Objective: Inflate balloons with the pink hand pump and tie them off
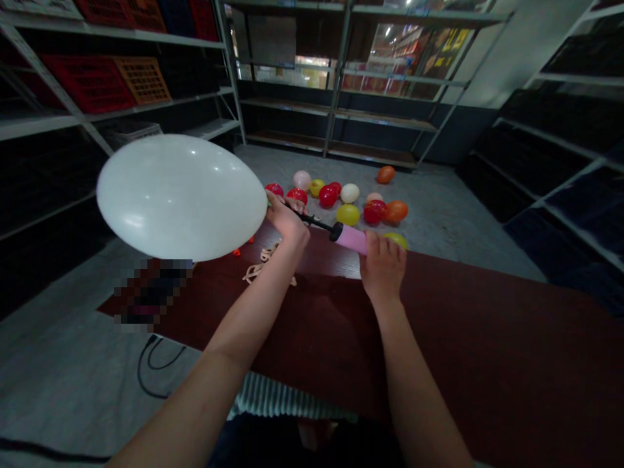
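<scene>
A large white balloon (180, 198), swollen and smooth, reaches out to the left over the table's far left part. My left hand (287, 218) is closed around its neck, where it meets the black end of a hand pump; the fingers partly hide that join. The pink barrel of the balloon pump (351, 239) lies in my right hand (383, 263), whose fingers wrap round it. Between both hands a length of the black pump shaft shows. Under my left forearm, a tangle of pale uninflated balloons (256, 272) rests on the dark table (331, 331), with small orange-red pieces nearby.
Several inflated balloons in red, yellow, white and orange (396, 212) lie on the grey floor beyond the table. Metal shelves (336, 78) stand behind; crates (88, 81) fill the left rack. A blurred dark object (158, 292) sits at the table's left end, above black cables (141, 367).
</scene>
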The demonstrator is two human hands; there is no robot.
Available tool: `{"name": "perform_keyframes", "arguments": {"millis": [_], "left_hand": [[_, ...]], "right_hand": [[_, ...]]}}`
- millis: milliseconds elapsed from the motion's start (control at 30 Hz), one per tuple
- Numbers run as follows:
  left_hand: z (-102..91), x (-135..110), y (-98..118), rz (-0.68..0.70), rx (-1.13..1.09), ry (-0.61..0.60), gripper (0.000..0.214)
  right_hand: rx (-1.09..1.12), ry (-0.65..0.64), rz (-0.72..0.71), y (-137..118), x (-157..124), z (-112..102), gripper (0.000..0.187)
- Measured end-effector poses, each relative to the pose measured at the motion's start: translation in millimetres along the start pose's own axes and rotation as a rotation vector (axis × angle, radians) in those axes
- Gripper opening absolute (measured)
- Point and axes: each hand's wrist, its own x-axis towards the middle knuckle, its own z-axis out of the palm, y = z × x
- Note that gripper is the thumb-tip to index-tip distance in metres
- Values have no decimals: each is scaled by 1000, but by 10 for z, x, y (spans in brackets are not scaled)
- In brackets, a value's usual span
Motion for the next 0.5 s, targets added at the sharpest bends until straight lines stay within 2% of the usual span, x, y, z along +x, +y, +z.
{"name": "perform_keyframes", "arguments": {"millis": [133, 300, 500], "left_hand": [[7, 149, 150, 121, -43, 67, 50], [13, 269, 299, 134, -53, 107, 46], [40, 225, 291, 118, -84, 127, 44]], "right_hand": [[-35, 17, 5, 142, 8, -15, 46], [-38, 50, 16, 286, 0, 13, 43], [-6, 32, 70, 228, 5, 4, 45]]}}
